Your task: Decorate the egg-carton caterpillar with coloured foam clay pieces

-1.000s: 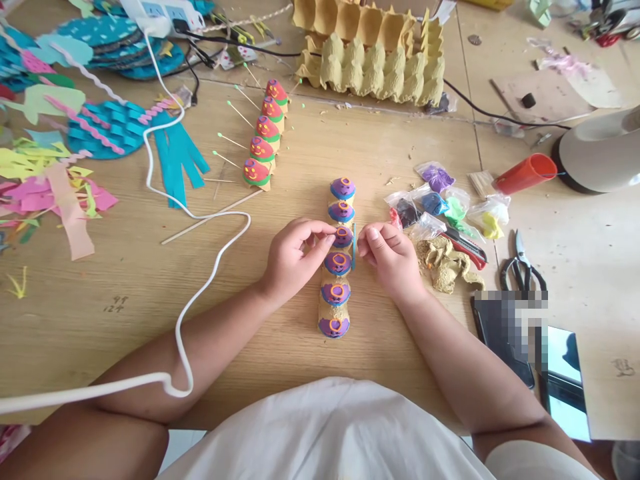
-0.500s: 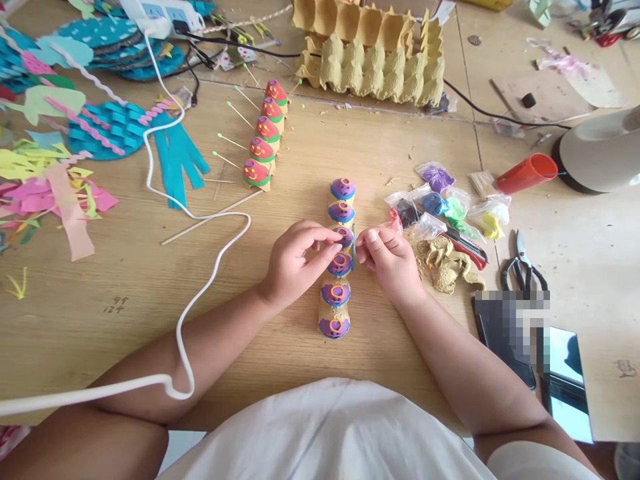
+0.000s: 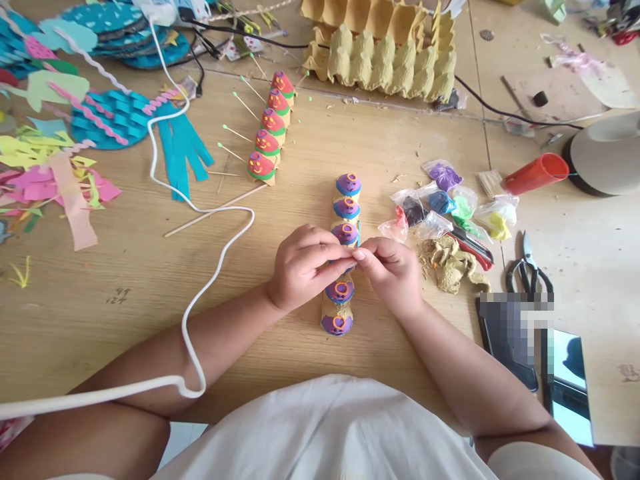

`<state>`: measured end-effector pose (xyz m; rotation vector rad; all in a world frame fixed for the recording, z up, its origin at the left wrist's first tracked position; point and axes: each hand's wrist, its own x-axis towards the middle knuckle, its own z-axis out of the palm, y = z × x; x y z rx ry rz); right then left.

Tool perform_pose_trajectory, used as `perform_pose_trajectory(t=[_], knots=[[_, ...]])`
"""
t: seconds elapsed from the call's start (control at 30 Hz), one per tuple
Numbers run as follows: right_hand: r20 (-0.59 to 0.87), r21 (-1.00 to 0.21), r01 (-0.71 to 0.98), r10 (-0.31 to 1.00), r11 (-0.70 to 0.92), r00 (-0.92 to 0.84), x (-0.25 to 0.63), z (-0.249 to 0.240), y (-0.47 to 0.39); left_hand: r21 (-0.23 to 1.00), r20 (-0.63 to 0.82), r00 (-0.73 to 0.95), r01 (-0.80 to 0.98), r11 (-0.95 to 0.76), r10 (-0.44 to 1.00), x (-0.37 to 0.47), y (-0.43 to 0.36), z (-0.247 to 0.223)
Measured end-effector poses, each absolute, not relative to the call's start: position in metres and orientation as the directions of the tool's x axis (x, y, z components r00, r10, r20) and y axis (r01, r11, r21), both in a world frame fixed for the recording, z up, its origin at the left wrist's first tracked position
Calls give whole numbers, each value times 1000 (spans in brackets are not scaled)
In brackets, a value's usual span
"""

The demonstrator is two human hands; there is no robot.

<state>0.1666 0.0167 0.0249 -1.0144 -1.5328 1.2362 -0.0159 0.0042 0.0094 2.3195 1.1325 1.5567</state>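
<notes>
An upright row of egg-carton cups [image 3: 337, 310] stands in front of me, its domes covered in purple clay with blue rims, orange rings and small dark face marks. My left hand [image 3: 313, 263] is closed in a pinch over the middle of the row, hiding one dome. From the right, my right hand [image 3: 393, 270] is also pinched, and its thumb and finger meet the left fingertips. Whatever lies between the fingertips is too small or hidden to make out. A thin blue strip [image 3: 359, 232] shows at the row's right edge, just above the fingers, partly covered.
Red-and-green egg-carton caterpillar [image 3: 267, 143] with green-tipped sticks stands behind, left. Bagged coloured clay [image 3: 443, 177], a utility knife [image 3: 473, 247], carton scraps [image 3: 450, 265], scissors [image 3: 527, 267] and a red cup [image 3: 535, 173] lie right. A white cable [image 3: 215, 267] crosses my left arm.
My hands have come together, fingertips now touching over the row where a gap showed before. The view has shifted slightly. The blue strip keeps its place beside the row.
</notes>
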Motion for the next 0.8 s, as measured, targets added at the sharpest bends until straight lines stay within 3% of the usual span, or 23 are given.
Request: perform_pose_trajectory(t=[0.13, 0.43, 0.8], knots=[[101, -994, 19, 949, 112, -298, 168, 26, 18, 452, 749, 206, 536, -713, 630, -18, 4, 10], [-139, -937, -231, 887, -262, -441, 169, 21, 25, 475, 753, 148, 553, -685, 641, -23, 6, 9], [-162, -929, -232, 879, -289, -448, 170, 21, 26, 519, 668, 181, 582, -626, 722, -23, 5, 11]])
